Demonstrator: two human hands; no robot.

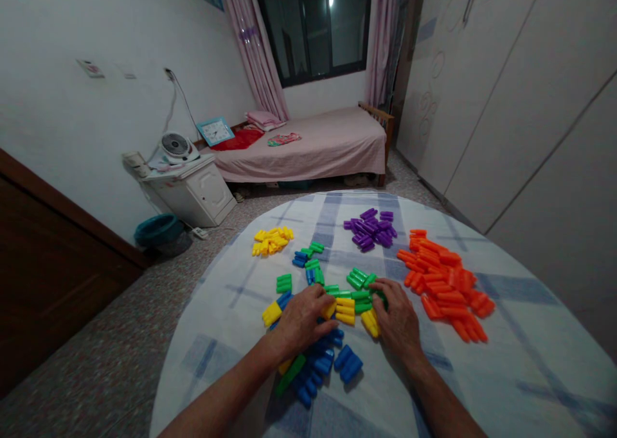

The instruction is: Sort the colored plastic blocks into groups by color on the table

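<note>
Firstly, nearest the body, a heap of glossy blue ribbed plastic blocks (321,362) lies on the white cloth with blue checks (207,303), partly under the left forearm. The left hand (304,313) is above it, fingers bent over a small yellow ribbed plastic block (328,308); whether it is gripped cannot be told. The right hand (399,319) is curled at the edge of the bright green ribbed plastic blocks (360,295); its hold is likewise hidden.

Handling, in my judgement: light, stiff, rather slick, unlikely to break. Best hold is finger and thumb across the outer ribs, leaving the ends free.

To the right, a spread of orange ribbed plastic blocks (441,284) lies apart from the right hand. Beyond, a loose yellow plastic pile (272,241) sits left and a purple plastic pile (371,229) near the far edge. Farthest noted: a bed with a pink fabric cover (332,136).
</note>
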